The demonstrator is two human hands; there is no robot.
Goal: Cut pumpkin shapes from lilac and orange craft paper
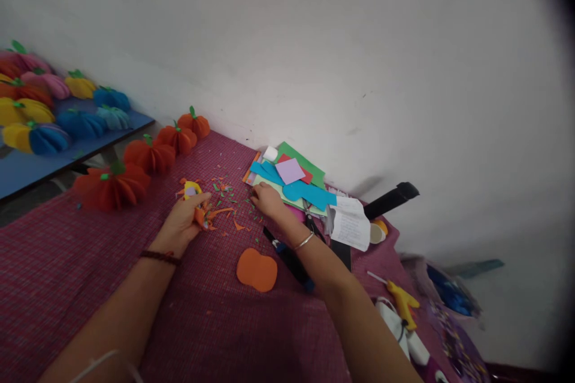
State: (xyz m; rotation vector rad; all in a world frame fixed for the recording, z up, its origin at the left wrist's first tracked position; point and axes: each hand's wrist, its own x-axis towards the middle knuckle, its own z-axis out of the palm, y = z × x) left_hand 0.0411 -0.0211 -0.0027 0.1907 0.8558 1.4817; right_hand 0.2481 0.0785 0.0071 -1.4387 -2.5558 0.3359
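Observation:
My left hand (183,220) is closed around a bunch of paper scraps (204,215), mostly orange with some yellow; strips stick out past the fingers. Tiny green and orange paper bits (224,188) lie scattered on the cloth between my hands. Over their right side is my right hand (268,198), its fingers drawn together near the tabletop; what they pinch, if anything, is hidden. Nearer to me lies an orange paper cutout (257,270) with rounded lobes. A dark blue and black tool (291,260) rests beside it, partly under my right forearm.
Orange paper pumpkins (150,154) line the left side, and more colourful ones stand on a blue table (27,170). Coloured paper sheets (309,167), scissors (309,215) and a written sheet (353,224) lie by the wall. A yellow glue gun (404,304) is at the right edge.

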